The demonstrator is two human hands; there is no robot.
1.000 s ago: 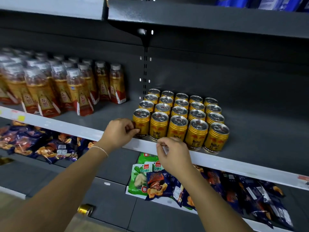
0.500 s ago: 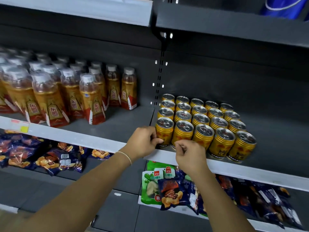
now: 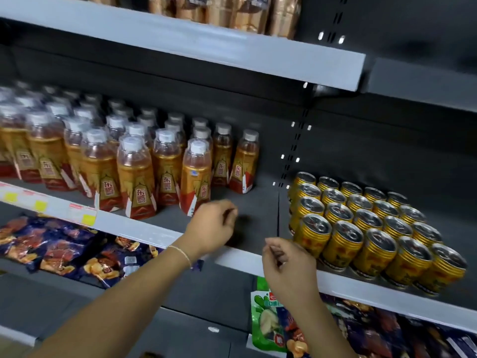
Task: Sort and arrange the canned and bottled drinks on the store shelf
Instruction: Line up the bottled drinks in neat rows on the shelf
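Head camera gives us the gold ribbed metal drink cans (image 3: 343,244) with silver tops, packed upright in a tight block at the right of the dark grey shelf (image 3: 253,202), front row at the edge. Our right hand (image 3: 287,266) hovers just in front of the front-left can's lower side; we cannot tell whether it touches. Its fingers curl toward the thumb with nothing in them. Our left hand (image 3: 213,228) hangs over the bare shelf between the cans and the clear plastic bottles of amber drink (image 3: 136,174) with white caps. It is curled likewise and empty, with the nearest bottle just beside its knuckles. A thin bracelet (image 3: 180,253) circles the left wrist. Dark blue snack packets (image 3: 64,244) lie on the shelf below.
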